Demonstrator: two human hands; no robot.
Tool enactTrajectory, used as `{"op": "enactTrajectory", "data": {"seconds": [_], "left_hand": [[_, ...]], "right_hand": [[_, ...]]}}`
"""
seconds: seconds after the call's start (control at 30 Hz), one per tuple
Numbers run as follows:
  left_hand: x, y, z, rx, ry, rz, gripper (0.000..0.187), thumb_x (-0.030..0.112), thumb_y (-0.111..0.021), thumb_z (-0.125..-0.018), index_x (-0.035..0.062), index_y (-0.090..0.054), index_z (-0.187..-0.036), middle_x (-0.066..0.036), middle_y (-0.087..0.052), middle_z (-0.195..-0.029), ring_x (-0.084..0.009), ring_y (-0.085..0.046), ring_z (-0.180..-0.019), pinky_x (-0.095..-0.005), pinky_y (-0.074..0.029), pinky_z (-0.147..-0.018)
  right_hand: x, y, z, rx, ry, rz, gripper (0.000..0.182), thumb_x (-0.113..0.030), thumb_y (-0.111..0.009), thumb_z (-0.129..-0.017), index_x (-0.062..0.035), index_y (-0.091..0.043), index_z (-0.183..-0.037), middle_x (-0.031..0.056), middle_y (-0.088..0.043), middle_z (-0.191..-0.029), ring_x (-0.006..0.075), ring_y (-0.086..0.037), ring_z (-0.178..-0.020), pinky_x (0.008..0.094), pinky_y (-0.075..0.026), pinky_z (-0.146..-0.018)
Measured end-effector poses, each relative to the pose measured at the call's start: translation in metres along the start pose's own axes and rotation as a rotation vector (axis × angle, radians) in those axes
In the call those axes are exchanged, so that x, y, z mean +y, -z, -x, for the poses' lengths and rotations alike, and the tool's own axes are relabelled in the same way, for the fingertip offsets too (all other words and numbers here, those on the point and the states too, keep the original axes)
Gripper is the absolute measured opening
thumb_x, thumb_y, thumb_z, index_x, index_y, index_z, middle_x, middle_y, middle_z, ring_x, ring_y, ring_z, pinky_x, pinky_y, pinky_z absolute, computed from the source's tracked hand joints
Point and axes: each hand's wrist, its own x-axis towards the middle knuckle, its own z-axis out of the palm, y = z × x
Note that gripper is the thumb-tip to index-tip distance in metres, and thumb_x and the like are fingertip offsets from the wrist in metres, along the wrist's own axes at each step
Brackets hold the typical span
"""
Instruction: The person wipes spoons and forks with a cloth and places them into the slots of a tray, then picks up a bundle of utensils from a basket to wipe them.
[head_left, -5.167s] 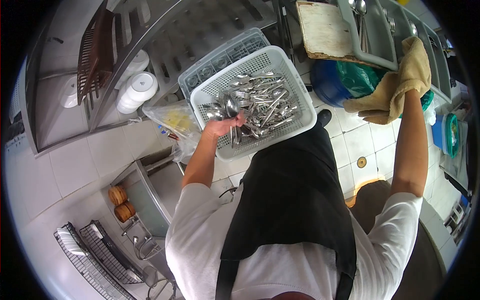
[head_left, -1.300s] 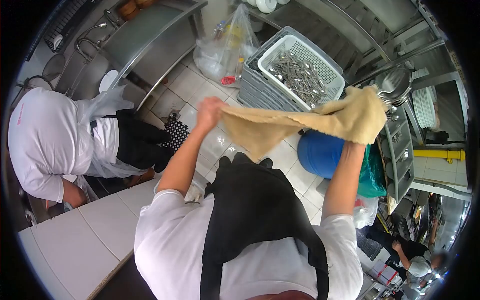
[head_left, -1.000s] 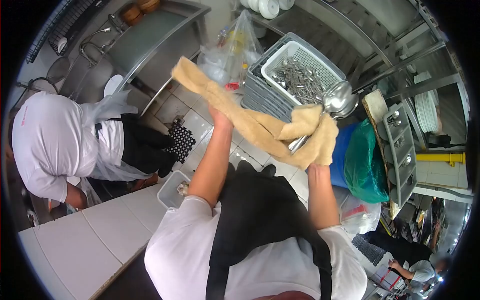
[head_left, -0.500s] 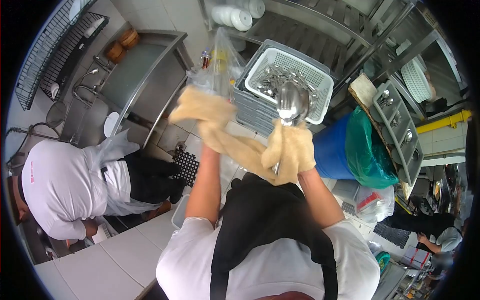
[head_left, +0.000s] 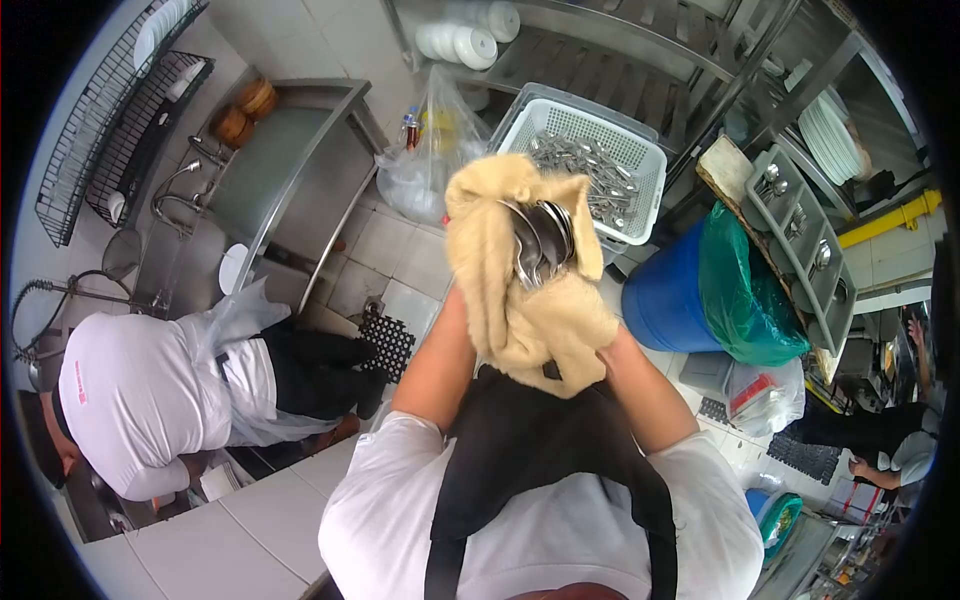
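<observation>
Head view: my left and right hands are buried in a tan cloth [head_left: 475,250], held up before my black apron [head_left: 545,460]; how tightly my fingers close I cannot tell. Metal spoons [head_left: 555,232] show between the cloth's folds. To the left, a co-worker [head_left: 140,400] leans near the sink [head_left: 195,265]; to the right stands a blue barrel [head_left: 660,295]. Beyond my hands, a white basket [head_left: 645,188] holds piled cutlery [head_left: 600,172]. Far off are white bowls [head_left: 460,46].

Slatted steel shelving [head_left: 600,82] (grey) stands beyond pale floor tiles [head_left: 397,247].
</observation>
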Motion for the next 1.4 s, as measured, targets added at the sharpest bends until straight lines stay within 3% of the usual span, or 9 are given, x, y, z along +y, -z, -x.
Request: {"op": "enactTrajectory", "data": {"seconds": [0.27, 0.6, 0.73, 0.9, 1.03, 1.1, 1.2, 1.37, 1.4], "left_hand": [[-0.019, -0.007, 0.046, -0.092, 0.197, -0.193, 0.039, 0.029, -0.040, -0.096, -0.0005, -0.048, -0.119, -0.015, -0.058, -0.110, -0.0250, -0.060, -0.092, -0.0343, -0.050, -0.085], [0.010, -0.003, 0.013, 0.019, -0.333, -0.581, 0.040, 0.031, -0.041, -0.096, -0.0010, -0.049, -0.118, -0.016, -0.059, -0.108, -0.0241, -0.061, -0.090, -0.0320, -0.051, -0.083], [0.034, -0.009, -0.010, -0.131, -0.062, -0.184, 0.041, 0.032, -0.041, -0.096, -0.0012, -0.049, -0.118, -0.016, -0.060, -0.107, -0.0238, -0.061, -0.089, -0.0311, -0.051, -0.082], [-0.022, -0.001, 0.026, -0.052, 0.187, -0.269, 0.041, 0.033, -0.042, -0.096, -0.0014, -0.050, -0.118, -0.016, -0.060, -0.106, -0.0233, -0.062, -0.088, -0.0299, -0.051, -0.082], [-0.027, -0.045, 0.026, 0.128, 0.000, -0.335, 0.044, 0.036, -0.043, -0.095, -0.0015, -0.049, -0.118, -0.015, -0.059, -0.109, -0.0221, -0.061, -0.090, -0.0301, -0.052, -0.079], [-0.037, -0.026, 0.029, -0.118, -0.057, -0.573, 0.043, 0.036, -0.042, -0.095, 0.0013, -0.048, -0.120, -0.012, -0.057, -0.112, -0.0198, -0.059, -0.093, -0.0306, -0.052, -0.077], [-0.049, 0.045, 0.010, -0.210, 0.383, -0.047, 0.027, 0.020, -0.047, -0.094, 0.0068, -0.048, -0.117, -0.006, -0.054, -0.102, -0.0160, -0.055, -0.091, -0.0272, -0.050, -0.078], [-0.068, 0.043, 0.030, 0.090, 0.264, -0.287, 0.033, 0.031, -0.049, -0.093, 0.0092, -0.048, -0.118, -0.004, -0.054, -0.106, -0.0150, -0.054, -0.095, -0.0279, -0.048, -0.080], [-0.068, 0.046, 0.030, 0.011, 0.275, -0.235, 0.037, 0.033, -0.049, -0.093, 0.0083, -0.047, -0.120, -0.005, -0.054, -0.109, -0.0163, -0.055, -0.096, -0.0296, -0.048, -0.082]], "right_hand": [[-0.029, -0.045, 0.028, 0.282, -0.333, -1.506, 0.023, -0.008, -0.054, -0.086, -0.0024, -0.055, -0.109, 0.0117, -0.060, -0.105, 0.0209, -0.059, -0.091, 0.0320, -0.050, -0.077], [-0.038, -0.047, 0.058, 0.219, -0.363, -1.684, 0.025, -0.004, -0.055, -0.084, -0.0031, -0.056, -0.109, 0.0121, -0.061, -0.098, 0.0225, -0.060, -0.086, 0.0319, -0.050, -0.073], [-0.018, -0.021, 0.046, 0.445, -0.401, -1.671, 0.025, -0.003, -0.056, -0.083, -0.0033, -0.056, -0.108, 0.0122, -0.062, -0.096, 0.0232, -0.061, -0.084, 0.0319, -0.050, -0.072], [-0.042, -0.006, -0.017, 0.903, -0.735, -1.006, 0.026, -0.001, -0.056, -0.082, -0.0036, -0.056, -0.108, 0.0124, -0.063, -0.092, 0.0240, -0.061, -0.081, 0.0319, -0.050, -0.070], [-0.037, 0.024, 0.006, 0.447, -0.609, -0.472, 0.023, -0.012, -0.062, -0.077, -0.0032, -0.062, -0.098, 0.0130, -0.066, -0.090, 0.0237, -0.063, -0.077, 0.0333, -0.049, -0.071], [-0.026, 0.006, 0.017, 0.465, -0.514, -0.843, 0.033, -0.016, -0.065, -0.078, -0.0014, -0.058, -0.106, 0.0084, -0.065, -0.098, 0.0192, -0.062, -0.086, 0.0315, -0.048, -0.074], [-0.001, -0.024, 0.030, 0.569, -0.378, -1.220, 0.035, -0.011, -0.063, -0.081, -0.0021, -0.054, -0.113, 0.0082, -0.061, -0.106, 0.0173, -0.060, -0.093, 0.0301, -0.049, -0.077], [0.032, -0.036, 0.055, 0.616, -0.454, -2.021, 0.038, -0.006, -0.059, -0.085, -0.0026, -0.048, -0.121, 0.0104, -0.054, -0.116, 0.0174, -0.056, -0.098, 0.0301, -0.049, -0.082], [0.033, -0.034, 0.054, 0.629, -0.433, -1.721, 0.037, -0.007, -0.060, -0.085, -0.0022, -0.049, -0.120, 0.0102, -0.055, -0.115, 0.0178, -0.056, -0.098, 0.0302, -0.049, -0.082]]}}
